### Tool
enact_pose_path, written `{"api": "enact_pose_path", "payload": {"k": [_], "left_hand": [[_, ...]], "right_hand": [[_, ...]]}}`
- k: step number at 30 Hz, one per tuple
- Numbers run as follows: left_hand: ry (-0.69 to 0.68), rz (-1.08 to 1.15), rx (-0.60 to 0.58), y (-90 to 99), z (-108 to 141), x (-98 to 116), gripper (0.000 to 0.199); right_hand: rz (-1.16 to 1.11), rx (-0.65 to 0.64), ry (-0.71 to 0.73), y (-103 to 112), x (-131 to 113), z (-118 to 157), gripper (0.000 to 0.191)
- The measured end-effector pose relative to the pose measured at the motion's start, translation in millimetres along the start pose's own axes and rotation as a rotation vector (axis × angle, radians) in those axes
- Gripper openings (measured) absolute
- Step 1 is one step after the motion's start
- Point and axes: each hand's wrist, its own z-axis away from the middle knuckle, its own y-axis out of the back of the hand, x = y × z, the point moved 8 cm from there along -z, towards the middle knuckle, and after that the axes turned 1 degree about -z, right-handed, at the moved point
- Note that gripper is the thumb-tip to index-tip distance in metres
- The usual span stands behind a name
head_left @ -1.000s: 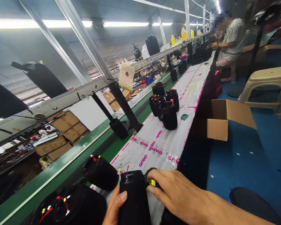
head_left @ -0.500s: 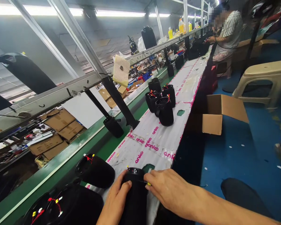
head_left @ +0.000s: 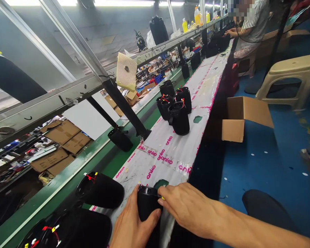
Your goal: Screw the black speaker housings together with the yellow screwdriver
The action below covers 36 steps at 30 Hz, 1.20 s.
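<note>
The left hand (head_left: 135, 224) curves partly open around a black cylinder (head_left: 146, 206), thumb across its front and fingers along its far side. The right hand (head_left: 187, 210) is nearly closed at the right of the rim, thumb and fingertips pinching a small yellow piece (head_left: 163, 198), mostly hidden by the fingers. The cylinder is at the near end of the worktop (head_left: 191, 143), open end up; its base is out of sight. Just beyond it, a hole (head_left: 162, 183) in the white, pink-lettered sheet shows green.

To the left, a tilted cylinder (head_left: 107, 190) has red wires (head_left: 92, 177) at its mouth, and a dark cluster (head_left: 90, 225) with more wires fills the corner. Farther up the worktop four cylinders (head_left: 181, 119) stand close together, wires showing at the rims of some. A green belt (head_left: 90, 160) runs along the left. To the right, an open box (head_left: 233, 130) is on the blue floor (head_left: 255, 172), near a beige stool (head_left: 296, 65). A person (head_left: 257, 29) in a striped top is at the far end
</note>
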Motion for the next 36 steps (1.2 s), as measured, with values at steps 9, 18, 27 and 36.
{"api": "enact_pose_path", "payload": {"k": [9, 18, 27, 36], "left_hand": [[0.000, -0.069, -0.099, -5.0, -5, -7, 0.091], [0.009, -0.200, -0.177, -6.8, -1, 2, 0.087], [0.004, -0.300, -0.199, -12.9, -6, 0, 0.087], [0.007, -0.301, -0.203, -13.3, -13, -2, 0.086]], "right_hand": [[0.045, -0.006, 0.008, -3, -1, -2, 0.013], [0.071, -0.074, 0.017, 1, -2, -5, 0.013], [0.093, -0.217, -0.012, 3, -2, -15, 0.004], [0.121, -0.318, 0.043, 14, -10, -35, 0.005]]}}
